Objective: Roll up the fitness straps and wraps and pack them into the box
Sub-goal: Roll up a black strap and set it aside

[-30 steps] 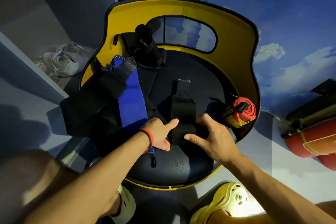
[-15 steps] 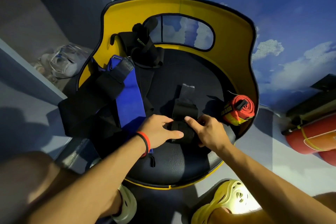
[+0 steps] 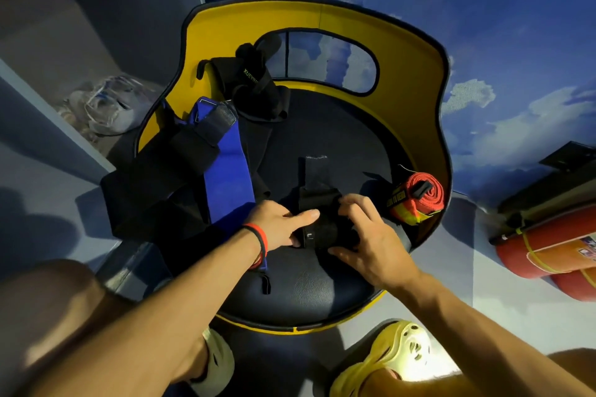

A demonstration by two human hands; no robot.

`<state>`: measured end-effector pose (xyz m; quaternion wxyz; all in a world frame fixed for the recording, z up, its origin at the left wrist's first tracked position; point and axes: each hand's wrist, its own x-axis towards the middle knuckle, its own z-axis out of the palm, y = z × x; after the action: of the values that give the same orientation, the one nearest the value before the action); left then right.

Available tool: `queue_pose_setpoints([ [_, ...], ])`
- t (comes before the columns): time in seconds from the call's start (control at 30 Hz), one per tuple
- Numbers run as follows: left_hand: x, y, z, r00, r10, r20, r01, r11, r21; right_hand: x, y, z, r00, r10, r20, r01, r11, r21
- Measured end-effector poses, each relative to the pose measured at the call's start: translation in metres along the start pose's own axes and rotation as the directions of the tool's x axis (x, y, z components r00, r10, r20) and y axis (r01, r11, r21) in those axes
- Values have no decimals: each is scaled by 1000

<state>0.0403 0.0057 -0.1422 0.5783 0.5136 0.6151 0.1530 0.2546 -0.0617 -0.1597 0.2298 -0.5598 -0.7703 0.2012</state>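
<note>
A black wrap (image 3: 317, 203) lies partly rolled on the dark seat of a yellow chair (image 3: 400, 100). The roll sits between my hands, and its flat tail runs away from me. My left hand (image 3: 283, 226) presses the roll's left end with the fingers laid over it. My right hand (image 3: 367, 235) grips the roll's right end. A rolled red strap (image 3: 419, 200) rests on the seat's right edge. A blue band (image 3: 225, 171) with black belts (image 3: 154, 177) hangs over the left side. A black wrap with green lettering (image 3: 251, 84) sits at the back.
A pile of clear plastic bags (image 3: 106, 103) lies on the floor at the left. Red cylinders (image 3: 548, 248) lie on the floor at the right. My feet in pale foam shoes (image 3: 396, 354) stand in front of the chair. No box is in view.
The roll has grown and the flat tail of the black wrap has shortened. Both hands have closed in on the roll's ends.
</note>
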Motion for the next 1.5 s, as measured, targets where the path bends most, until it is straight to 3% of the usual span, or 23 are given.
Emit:
queue_pose_setpoints([
  [0.13,-8,6,-4,970,-171,174,177,984,-20,0,3,-7,991,-95,96,102,992,-71],
  [0.2,-11,14,-11,937,-255,240,232,965,120,-2,2,-10,980,-112,163,127,988,-86],
  [0.27,-7,23,-17,951,-265,162,236,955,178,-1,0,-10,975,-110,192,130,987,-96],
  [0.33,6,25,-19,982,-185,41,183,982,37,2,-1,-11,974,-94,206,117,988,-101],
  [0.5,24,15,3,983,-181,-26,170,957,-235,7,-2,-14,974,-26,223,45,996,-81],
  [0.63,35,15,6,978,-89,-186,17,933,-361,13,-2,-13,969,36,243,-20,998,-67],
  [0.83,45,17,6,984,-35,-177,-36,924,-381,24,3,-15,956,111,271,-122,992,25],
  [0.9,45,18,7,969,16,-247,-93,948,-305,26,8,-13,962,131,241,-160,982,103],
  [0.97,38,23,5,947,124,-296,-165,979,-118,26,10,-12,959,172,225,-217,957,195],
  [1.07,18,23,-1,956,213,-202,-201,977,78,28,10,-11,955,200,218,-252,938,240],
  [1.23,6,7,-14,986,65,156,-83,991,107,31,10,-10,946,277,170,-292,954,65],
  [1.33,5,0,-20,983,135,122,-153,976,157,26,0,0,945,319,73,-311,945,-99],
  [1.5,-2,-8,-16,974,219,64,-227,951,210,16,-1,10,924,339,178,-346,938,10],
])
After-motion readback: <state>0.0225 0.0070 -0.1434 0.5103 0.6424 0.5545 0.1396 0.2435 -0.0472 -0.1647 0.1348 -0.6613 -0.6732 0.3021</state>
